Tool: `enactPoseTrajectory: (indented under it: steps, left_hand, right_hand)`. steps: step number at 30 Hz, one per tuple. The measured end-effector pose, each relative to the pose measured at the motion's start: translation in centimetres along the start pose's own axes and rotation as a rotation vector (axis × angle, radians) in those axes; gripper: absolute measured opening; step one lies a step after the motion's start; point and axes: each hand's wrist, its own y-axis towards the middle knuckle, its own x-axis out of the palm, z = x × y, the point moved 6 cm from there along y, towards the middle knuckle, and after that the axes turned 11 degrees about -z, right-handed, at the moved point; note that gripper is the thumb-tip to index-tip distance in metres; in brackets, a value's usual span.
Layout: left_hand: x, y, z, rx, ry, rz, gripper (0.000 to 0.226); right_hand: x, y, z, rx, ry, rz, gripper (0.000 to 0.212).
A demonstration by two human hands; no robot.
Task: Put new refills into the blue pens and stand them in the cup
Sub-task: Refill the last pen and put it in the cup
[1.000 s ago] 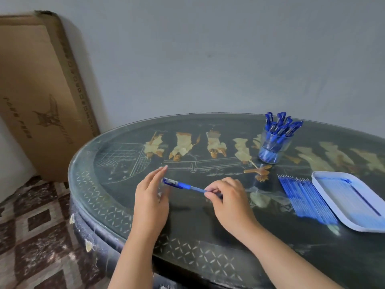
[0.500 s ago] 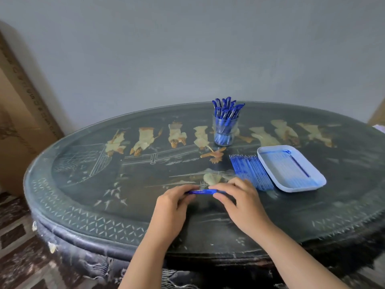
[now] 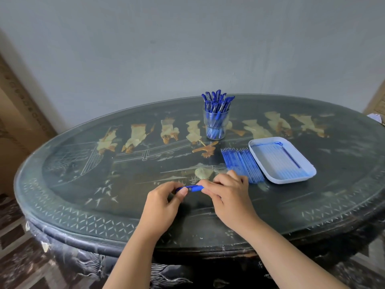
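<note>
Left hand (image 3: pixel 164 202) and right hand (image 3: pixel 227 197) each pinch one blue pen (image 3: pixel 192 188), well in front of the cup (image 3: pixel 215 126). Probably screwing it shut: keep the halves straight and twist gently.

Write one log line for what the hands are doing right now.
left hand: pinches blue pen | right hand: grips same pen | glass cup: holds capped pens | refills: beside white tray

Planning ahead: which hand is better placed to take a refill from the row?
Probably the right hand: the row of refills lies just beside it; the left hand is beyond the blue pen.
</note>
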Motion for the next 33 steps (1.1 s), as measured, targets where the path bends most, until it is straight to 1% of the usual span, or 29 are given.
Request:
enactPoseTrajectory:
  steps: [3,6,7,10,12,15,19,24,28,31,33]
  left_hand:
    - [-0.2,-0.1,0.0,-0.021,-0.025,-0.001,0.026]
    - [-1.8,-0.4,-1.2,-0.087,-0.216,0.139,0.024]
    - [-1.9,-0.5,-1.4,-0.092,-0.237,0.151,0.021]
    - [-1.3,-0.3,-1.2,-0.07,-0.16,0.125,0.007]
    - [-1.2,-0.2,-1.0,-0.026,-0.093,0.147,0.012]
    - [-0.9,0.0,-0.5,0.076,0.085,0.155,0.02]
    - [-0.2,0.6,-0.5,0.084,0.236,0.127,0.019]
    - [-0.1,0.9,-1.1,0.021,0.232,0.104,0.021]
    - [-0.3,0.9,-0.9,0.014,0.196,0.067,0.029]
    - [-0.4,0.5,0.3,0.09,0.132,0.046,0.035]
    - [-0.4,0.5,1.1,0.172,0.103,0.063,0.031]
  right_hand:
    - [-0.1,-0.1,0.0,-0.017,-0.023,0.027,0.025]
    - [-0.9,-0.2,1.6,0.105,0.011,0.124,0.031]
    - [-1.0,-0.2,1.7,0.116,0.008,0.139,0.031]
    - [-0.6,-0.2,1.0,0.079,-0.028,0.134,0.028]
    - [-0.7,-0.3,1.2,0.101,-0.019,0.156,0.025]
    - [-0.7,-0.3,1.7,0.149,0.006,0.164,0.019]
    - [-0.5,-0.2,1.7,0.173,0.032,0.133,0.024]
    - [-0.5,-0.3,1.8,0.174,0.027,0.12,0.025]
    - [-0.1,-0.1,1.7,0.167,0.034,0.078,0.025]
    - [0.1,-0.1,1.7,0.153,0.053,0.056,0.026]
    - [0.1,0.0,1.5,0.126,0.065,0.053,0.025]
